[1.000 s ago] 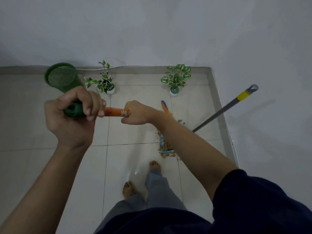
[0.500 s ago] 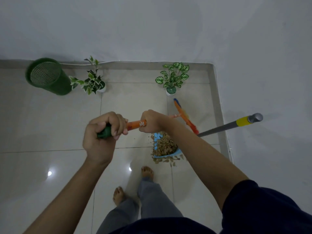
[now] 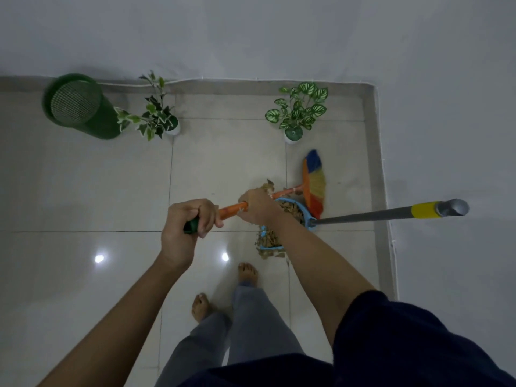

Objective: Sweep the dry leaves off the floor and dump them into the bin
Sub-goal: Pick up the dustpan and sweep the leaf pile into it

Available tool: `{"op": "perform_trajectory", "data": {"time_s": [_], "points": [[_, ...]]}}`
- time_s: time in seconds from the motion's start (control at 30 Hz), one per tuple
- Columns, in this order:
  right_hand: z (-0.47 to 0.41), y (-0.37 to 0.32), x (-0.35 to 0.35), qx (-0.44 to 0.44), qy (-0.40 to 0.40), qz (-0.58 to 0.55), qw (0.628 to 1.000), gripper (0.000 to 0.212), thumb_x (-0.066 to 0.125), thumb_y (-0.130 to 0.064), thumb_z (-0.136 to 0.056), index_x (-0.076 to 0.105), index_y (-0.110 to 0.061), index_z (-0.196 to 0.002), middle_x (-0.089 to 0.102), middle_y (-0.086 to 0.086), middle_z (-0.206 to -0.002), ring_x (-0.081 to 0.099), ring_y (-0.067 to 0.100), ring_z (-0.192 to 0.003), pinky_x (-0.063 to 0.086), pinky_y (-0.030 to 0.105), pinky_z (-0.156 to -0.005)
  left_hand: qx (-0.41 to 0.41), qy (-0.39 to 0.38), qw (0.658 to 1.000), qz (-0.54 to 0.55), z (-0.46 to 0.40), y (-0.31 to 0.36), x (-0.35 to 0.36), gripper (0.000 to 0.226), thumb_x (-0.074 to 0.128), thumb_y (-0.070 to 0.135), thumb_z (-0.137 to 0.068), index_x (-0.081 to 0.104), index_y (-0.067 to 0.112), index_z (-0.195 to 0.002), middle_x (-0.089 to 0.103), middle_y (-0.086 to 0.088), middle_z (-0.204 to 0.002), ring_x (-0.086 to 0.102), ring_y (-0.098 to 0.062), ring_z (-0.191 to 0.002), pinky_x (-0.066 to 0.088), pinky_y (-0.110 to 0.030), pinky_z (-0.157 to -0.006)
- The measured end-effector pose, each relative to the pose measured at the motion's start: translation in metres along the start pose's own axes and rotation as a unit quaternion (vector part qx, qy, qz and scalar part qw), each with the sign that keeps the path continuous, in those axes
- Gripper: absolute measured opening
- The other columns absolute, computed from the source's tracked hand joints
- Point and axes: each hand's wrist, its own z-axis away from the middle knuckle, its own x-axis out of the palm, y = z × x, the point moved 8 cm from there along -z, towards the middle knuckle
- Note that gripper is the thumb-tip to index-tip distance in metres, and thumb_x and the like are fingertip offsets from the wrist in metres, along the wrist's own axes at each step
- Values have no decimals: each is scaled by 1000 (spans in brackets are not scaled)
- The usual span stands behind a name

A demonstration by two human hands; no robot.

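Observation:
Both hands hold a broom with an orange shaft. My left hand grips its green end and my right hand grips farther down. The broom's multicoloured bristle head rests on the floor at the right. A blue dustpan with a long grey and yellow handle lies just below the bristles, partly hidden by my right forearm. Dry brown leaves fill the pan and spill at its front edge. A green mesh bin stands at the far left by the wall.
Two small potted plants stand by the back wall, one beside the bin and one above the broom head. The wall corner and skirting close off the right side. My bare feet stand on the glossy tiles.
The broom head has swung right and flattened on the floor beside the dustpan. My hands have moved lower and rightward in view, and the dustpan handle has tilted more level.

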Motion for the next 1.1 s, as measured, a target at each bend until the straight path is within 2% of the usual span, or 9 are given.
{"op": "perform_trajectory", "data": {"time_s": [0.13, 0.33, 0.47, 0.63, 0.73, 0.8, 0.87, 1.0, 1.1], "points": [[-14, -23, 18, -20, -40, -17, 999, 38, 36, -41, -76, 24, -28, -43, 39, -2, -49, 44, 20, -55, 33, 29, -54, 2, 44, 999, -2, 13, 3, -27, 33, 34, 28, -74, 47, 24, -44, 42, 5, -45, 48, -22, -54, 42, -24, -68], [-25, -40, 38, -26, -86, -2, 996, 45, 49, -29, -81, 27, -22, -42, 32, -7, -43, 45, 22, -51, 31, 29, -53, 9, 91, 996, 8, 33, 6, -50, 38, 29, 21, -77, 46, 23, -43, 41, 5, -44, 45, -22, -53, 41, -23, -67], [-34, -61, 52, -47, -111, 22, 993, 51, 54, -21, -86, 29, -20, -42, 34, -5, -42, 34, 11, -40, 28, 25, -47, 13, 122, 992, 7, 49, 11, -68, 44, 19, 11, -77, 45, 22, -43, 40, 5, -44, 43, -22, -53, 41, -23, -65], [-40, -102, 69, -94, -132, 27, 986, 50, 57, -17, -85, 31, -22, -43, 35, -6, -44, 34, 7, -41, 31, 28, -51, 23, 160, 987, -5, 79, 19, -91, 45, 18, 11, -78, 45, 23, -43, 40, 5, -45, 46, -20, -54, 42, -22, -71], [-42, -131, 76, -119, -135, 42, 983, 49, 58, -23, -86, 33, -20, -44, 35, -7, -46, 35, 8, -42, 30, 27, -50, 45, 173, 984, -9, 96, 33, -103, 38, 27, 16, -77, 44, 23, -44, 40, 6, -45, 45, -20, -54, 42, -22, -72], [-45, -148, 75, -120, -129, 49, 983, 43, 58, -25, -86, 40, -15, -48, 40, -4, -50, 42, 15, -47, 35, 30, -52, 64, 173, 983, -4, 104, 47, -110, 33, 35, 21, -76, 44, 24, -45, 40, 7, -45, 45, -20, -54, 42, -23, -74], [-46, -161, 67, -118, -115, 37, 986, 39, 58, -24, -84, 43, -18, -49, 43, -6, -51, 47, 16, -53, 42, 32, -54, 86, 172, 981, -2, 108, 63, -113, 33, 35, 22, -77, 44, 26, -46, 40, 9, -45, 44, -18, -54, 43, -24, -78], [-44, -174, 43, -140, -99, 53, 984, 29, 57, -21, -84, 57, -10, -58, 49, -1, -57, 51, 18, -58, 43, 31, -56, 131, 154, 979, 20, 108, 84, -105, 32, 51, 48, -70, 45, 26, -47, 41, 12, -45, 44, -17, -53, 43, -22, -78], [-42, -161, 35, -142, -98, 115, 978, 37, 54, -20, -85, 43, -14, -51, 51, 4, -61, 49, 19, -61, 38, 30, -58, 133, 155, 979, 18, 103, 71, -96, 24, 51, 36, -69, 46, 25, -47, 42, 9, -45, 46, -19, -55, 43, -24, -77]]}}
